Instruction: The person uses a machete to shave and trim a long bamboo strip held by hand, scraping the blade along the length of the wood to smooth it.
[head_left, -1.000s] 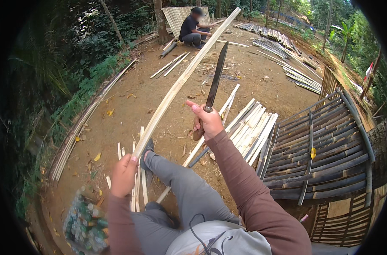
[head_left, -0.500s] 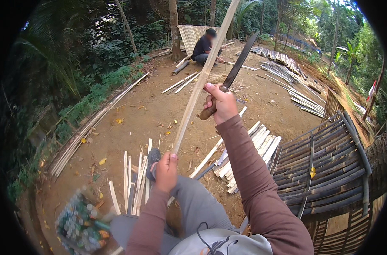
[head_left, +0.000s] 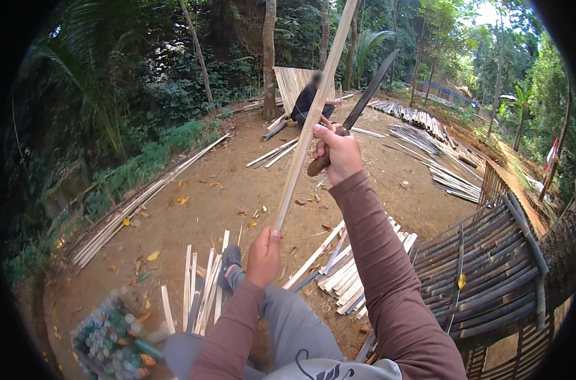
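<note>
My left hand [head_left: 263, 258] is closed round the lower end of a long pale bamboo strip [head_left: 302, 147], which slants up and away past the top of the view. In my right hand [head_left: 343, 154] is the brown wooden handle of a machete [head_left: 371, 90], its dark blade pointing up and to the right. The right thumb and fingertips are close against the strip's right edge; whether they press on it I cannot tell. Below my hands, split bamboo strips [head_left: 204, 288] lie by my left foot, and a larger pile of strips [head_left: 345, 278] is under my right forearm.
Plastic bottles [head_left: 110, 339] are bunched at the lower left. A dark bamboo rack [head_left: 484, 272] stands at the right. Another person [head_left: 308, 101] squats farther off before a bamboo panel [head_left: 290, 85]. Long poles [head_left: 148, 199] line the left edge, and more bamboo [head_left: 449, 168] lies at the far right.
The view has shifted a little. My left hand, with the strip's lower end, sits slightly farther right in the picture; my right hand still grips the machete beside the strip.
</note>
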`<state>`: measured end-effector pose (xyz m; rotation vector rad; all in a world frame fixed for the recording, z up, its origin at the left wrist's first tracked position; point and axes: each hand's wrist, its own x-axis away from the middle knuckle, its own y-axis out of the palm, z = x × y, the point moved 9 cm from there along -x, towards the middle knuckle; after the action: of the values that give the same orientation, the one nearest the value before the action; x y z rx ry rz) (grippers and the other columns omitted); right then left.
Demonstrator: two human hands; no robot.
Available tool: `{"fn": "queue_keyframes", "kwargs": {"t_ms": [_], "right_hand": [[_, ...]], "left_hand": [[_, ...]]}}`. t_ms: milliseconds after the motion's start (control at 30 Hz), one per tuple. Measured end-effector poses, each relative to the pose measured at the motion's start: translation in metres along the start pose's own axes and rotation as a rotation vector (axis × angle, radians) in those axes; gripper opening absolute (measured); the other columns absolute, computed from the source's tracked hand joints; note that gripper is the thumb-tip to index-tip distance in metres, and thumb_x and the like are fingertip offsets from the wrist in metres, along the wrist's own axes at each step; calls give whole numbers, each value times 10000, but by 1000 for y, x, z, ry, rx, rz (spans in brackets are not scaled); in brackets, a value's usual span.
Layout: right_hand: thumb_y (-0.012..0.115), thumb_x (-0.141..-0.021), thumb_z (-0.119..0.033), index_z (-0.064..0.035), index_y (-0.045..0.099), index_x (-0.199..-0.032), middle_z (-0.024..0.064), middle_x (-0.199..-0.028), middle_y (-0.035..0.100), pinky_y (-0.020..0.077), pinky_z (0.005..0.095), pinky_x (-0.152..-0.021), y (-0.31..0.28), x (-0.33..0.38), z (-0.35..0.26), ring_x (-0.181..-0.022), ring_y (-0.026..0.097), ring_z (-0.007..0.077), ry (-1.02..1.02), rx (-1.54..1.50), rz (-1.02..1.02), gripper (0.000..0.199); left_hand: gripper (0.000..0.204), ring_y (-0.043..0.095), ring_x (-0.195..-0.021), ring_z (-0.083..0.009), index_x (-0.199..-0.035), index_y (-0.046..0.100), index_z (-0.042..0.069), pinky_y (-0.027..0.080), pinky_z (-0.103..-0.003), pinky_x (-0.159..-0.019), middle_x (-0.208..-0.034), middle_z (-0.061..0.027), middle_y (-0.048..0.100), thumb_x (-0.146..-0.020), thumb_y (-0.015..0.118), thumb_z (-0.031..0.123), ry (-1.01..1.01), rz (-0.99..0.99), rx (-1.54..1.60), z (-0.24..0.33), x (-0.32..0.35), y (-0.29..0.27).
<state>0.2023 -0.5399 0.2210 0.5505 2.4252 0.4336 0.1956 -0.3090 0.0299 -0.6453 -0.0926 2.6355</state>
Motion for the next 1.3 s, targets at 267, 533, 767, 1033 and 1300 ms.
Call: {"fn": "queue_keyframes", "kwargs": {"t_ms": [267,533,767,1033,1300], "right_hand": [[533,-1053,-612,-108,528,-778,29,-671,586,423,294,-477,-32,-4,-33,-499,504,115,-12,248,-25,574],[649,-957,-616,-25,750,-861,182,-663,647,491,452,-620,-44,77,-67,-634,645,380,-291,1460,-115,607],[565,-968,-668,-26,753,-886,197,-748,695,541,492,-733,-153,250,108,-783,699,406,454,1706,-581,674],[482,-1013,-664,-22,758,-985,228,-875,727,543,516,-820,-223,414,205,-889,700,423,868,1528,-559,699],[434,-1029,-676,-18,762,-1108,266,-974,741,546,520,-875,-312,433,257,-964,710,440,1003,1520,-301,739]], "left_hand": [[299,584,-661,-308,-1001,617,31,446,-428,-625,-724,-166,586,-1089,505,295,-21,111,-216,24,17,-25],[243,618,-749,-466,-943,597,45,460,-536,-659,-792,-221,641,-1054,549,257,-121,79,-790,58,80,-122],[166,597,-726,-441,-865,573,51,451,-529,-645,-766,-197,596,-967,652,156,-365,-200,-1219,28,224,-166],[210,569,-692,-451,-858,526,31,425,-524,-617,-744,-202,561,-996,618,160,-525,-453,-1326,23,286,-167],[195,585,-718,-430,-849,532,40,438,-524,-630,-764,-183,574,-942,661,153,-540,-570,-1336,28,277,-161]]}}
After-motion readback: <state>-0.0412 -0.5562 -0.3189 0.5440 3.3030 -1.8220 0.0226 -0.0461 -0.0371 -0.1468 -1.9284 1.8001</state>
